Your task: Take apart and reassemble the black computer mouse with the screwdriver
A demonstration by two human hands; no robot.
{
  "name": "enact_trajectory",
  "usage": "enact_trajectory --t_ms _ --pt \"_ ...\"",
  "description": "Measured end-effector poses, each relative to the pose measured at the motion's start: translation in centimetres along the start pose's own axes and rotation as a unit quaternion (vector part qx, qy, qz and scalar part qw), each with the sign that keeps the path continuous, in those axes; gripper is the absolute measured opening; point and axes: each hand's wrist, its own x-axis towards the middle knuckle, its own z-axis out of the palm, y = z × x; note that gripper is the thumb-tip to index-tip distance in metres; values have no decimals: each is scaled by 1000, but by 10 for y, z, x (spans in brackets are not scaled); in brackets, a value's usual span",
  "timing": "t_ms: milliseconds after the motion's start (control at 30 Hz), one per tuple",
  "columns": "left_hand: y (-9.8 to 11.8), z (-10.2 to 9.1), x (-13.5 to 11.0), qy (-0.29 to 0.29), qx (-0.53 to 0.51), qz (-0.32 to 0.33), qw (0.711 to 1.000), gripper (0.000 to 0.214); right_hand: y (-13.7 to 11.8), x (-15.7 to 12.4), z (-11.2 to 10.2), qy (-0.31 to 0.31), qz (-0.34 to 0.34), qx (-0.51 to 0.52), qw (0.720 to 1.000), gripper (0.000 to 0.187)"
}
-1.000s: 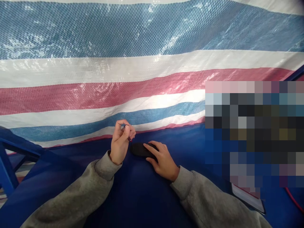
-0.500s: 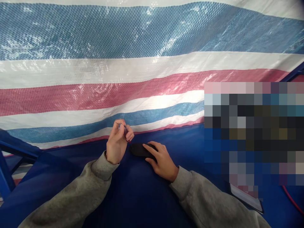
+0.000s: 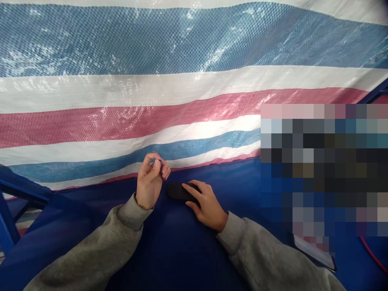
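My left hand (image 3: 150, 182) is raised just above the blue table top (image 3: 169, 242), its fingers curled in a pinch on a small thin dark item that I cannot make out. My right hand (image 3: 204, 202) lies on a flat black oval object (image 3: 177, 191) that rests on the table, with the fingers pressing on its right end. The left hand hovers just left of that object's near end. Both arms wear grey sleeves.
A striped blue, white and red woven tarp (image 3: 182, 101) hangs right behind the table. A blue metal frame (image 3: 18, 194) stands at the left. At the right, a blurred-out region (image 3: 324, 169), a white-edged flat thing (image 3: 315, 252) and a red cable (image 3: 374, 256).
My left hand has drifted a little to the left and its fingers shifted slightly around the small item. The right hand stays on the black object.
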Motion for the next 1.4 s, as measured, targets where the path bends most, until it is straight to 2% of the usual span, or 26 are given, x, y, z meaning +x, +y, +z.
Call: enact_trajectory --t_ms 133,233,367,533,633,733,867,967,1067,1167,1300,1400 --pt "-1 -1 1 5 40 6 999 21 0 0 0 5 -3 -4 1000 48" --pt "0 0 -1 -4 23 -2 1000 28 0 0 0 4 -5 -10 1000 48" --pt "-1 1 -3 -11 4 17 1000 17 0 0 -1 3 -3 -18 1000 49" --pt "-6 1 -4 3 75 29 997 16 -2 1 -3 2 -3 -14 1000 49" --pt "-6 2 -4 9 75 14 997 24 -3 1 -3 3 -3 -14 1000 49" --pt "-4 4 -4 -6 30 -21 999 31 -2 0 -2 1 -4 -15 1000 50" --pt "-3 2 -4 -13 -11 -30 999 18 -1 0 -1 -1 -1 -12 1000 50" --pt "-3 0 -3 -7 7 -20 1000 13 -1 0 -2 -1 -3 -11 1000 48" --pt "-2 1 -2 1 38 -18 999 25 -1 0 -1 1 -7 -7 1000 47" --pt "0 4 -2 3 11 -33 999 33 -1 0 -1 0 -2 -4 1000 48" --pt "0 4 -2 3 -13 -22 1000 18 -1 0 -1 1 2 -6 1000 48" --pt "-2 2 -1 9 26 -13 1000 19 -1 0 -1 2 -1 -14 1000 48"
